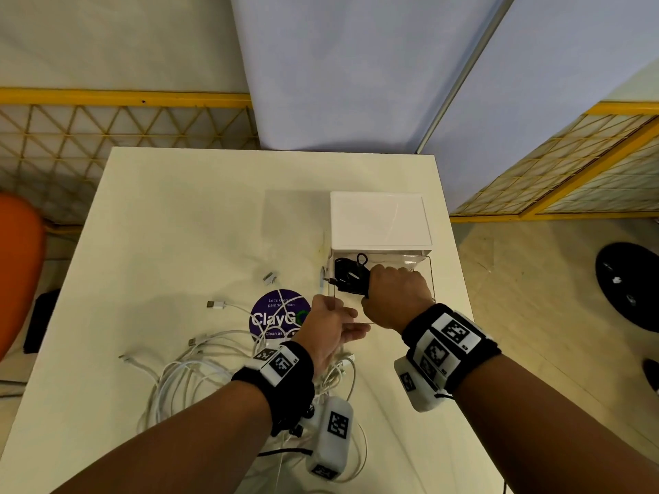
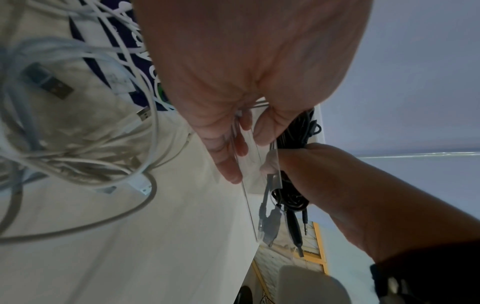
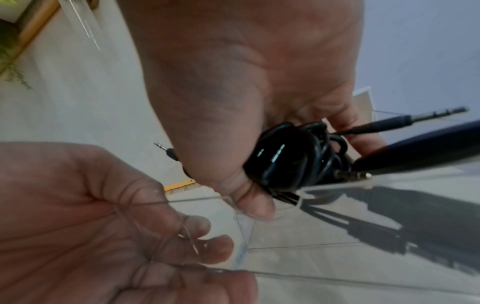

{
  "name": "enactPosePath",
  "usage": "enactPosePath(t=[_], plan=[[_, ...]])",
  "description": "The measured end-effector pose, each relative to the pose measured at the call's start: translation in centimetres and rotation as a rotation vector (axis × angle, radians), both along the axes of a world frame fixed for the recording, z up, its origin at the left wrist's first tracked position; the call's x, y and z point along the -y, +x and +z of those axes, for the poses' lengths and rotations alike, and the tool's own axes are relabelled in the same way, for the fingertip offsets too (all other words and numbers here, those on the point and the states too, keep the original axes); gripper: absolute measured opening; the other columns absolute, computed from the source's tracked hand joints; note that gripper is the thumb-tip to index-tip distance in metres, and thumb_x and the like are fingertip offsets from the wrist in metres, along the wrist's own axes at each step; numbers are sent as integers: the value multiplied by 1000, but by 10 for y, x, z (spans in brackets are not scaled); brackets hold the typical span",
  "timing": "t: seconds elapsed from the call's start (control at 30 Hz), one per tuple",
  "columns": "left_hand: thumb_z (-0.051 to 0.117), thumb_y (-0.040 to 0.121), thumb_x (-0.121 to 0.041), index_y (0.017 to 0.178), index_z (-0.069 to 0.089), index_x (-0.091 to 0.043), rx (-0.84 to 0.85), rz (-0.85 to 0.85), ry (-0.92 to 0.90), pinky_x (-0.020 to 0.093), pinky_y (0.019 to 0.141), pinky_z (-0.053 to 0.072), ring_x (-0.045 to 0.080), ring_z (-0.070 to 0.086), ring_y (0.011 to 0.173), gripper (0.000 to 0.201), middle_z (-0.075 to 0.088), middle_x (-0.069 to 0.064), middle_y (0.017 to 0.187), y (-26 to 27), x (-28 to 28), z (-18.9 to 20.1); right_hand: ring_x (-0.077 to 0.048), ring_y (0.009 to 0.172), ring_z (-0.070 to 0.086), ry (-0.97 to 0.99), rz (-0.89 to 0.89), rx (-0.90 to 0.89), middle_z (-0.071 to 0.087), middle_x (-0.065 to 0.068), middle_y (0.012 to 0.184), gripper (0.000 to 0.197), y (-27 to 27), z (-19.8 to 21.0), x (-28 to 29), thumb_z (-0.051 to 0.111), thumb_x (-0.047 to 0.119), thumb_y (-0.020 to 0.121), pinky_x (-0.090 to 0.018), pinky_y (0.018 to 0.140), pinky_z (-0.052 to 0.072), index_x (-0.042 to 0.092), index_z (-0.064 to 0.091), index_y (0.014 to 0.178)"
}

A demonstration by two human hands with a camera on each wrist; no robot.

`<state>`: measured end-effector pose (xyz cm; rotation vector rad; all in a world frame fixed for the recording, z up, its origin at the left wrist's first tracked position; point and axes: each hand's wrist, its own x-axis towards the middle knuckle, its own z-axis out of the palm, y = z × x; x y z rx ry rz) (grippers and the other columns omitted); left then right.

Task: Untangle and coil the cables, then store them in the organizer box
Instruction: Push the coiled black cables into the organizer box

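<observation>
A white organizer box [image 1: 378,219] stands at the table's far right, its clear drawer [image 1: 426,269] pulled out toward me. My right hand [image 1: 385,279] grips a coiled black cable [image 1: 347,274] over the drawer's left part, and jack plugs stick out of the bundle [image 3: 291,160]. My left hand [image 1: 351,324] pinches the drawer's near front wall [image 2: 249,205] between its thumb and its fingers [image 3: 207,248]. A tangle of white cables [image 1: 199,372] lies on the table under my left forearm.
A round purple sticker [image 1: 280,317] sits on the white table [image 1: 178,226] left of the drawer. Small adapters [image 1: 270,278] and a white USB plug [image 1: 215,304] lie nearby. An orange chair [image 1: 18,265] stands at the left, and a blue partition [image 1: 338,83] behind the table.
</observation>
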<state>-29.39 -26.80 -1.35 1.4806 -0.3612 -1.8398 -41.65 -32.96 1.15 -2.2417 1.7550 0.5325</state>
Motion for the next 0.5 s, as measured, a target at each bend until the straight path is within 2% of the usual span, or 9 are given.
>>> enactPosePath(t=[0.27,0.43,0.5], plan=[[36,93,17,109,44,-5,-19,15,3,50,90,57,38,70,82,28,56,19,100,3,3,0,-27,97,62,-90,43,-46,65,-5,104,31,2,2,-4,52,35,92,-38,82,42,11,53,111],[35,93,17,108,43,-5,-53,1,50,52,90,56,44,68,89,28,57,20,95,1,7,1,-26,95,62,-63,37,-74,66,-5,103,28,-1,2,-1,52,33,91,-38,80,39,12,53,110],[35,93,17,106,44,-4,-82,10,75,50,86,58,45,68,89,26,56,23,98,0,9,2,-27,96,62,-59,40,-83,66,-5,104,29,-2,2,0,52,33,90,-39,83,41,12,53,111]])
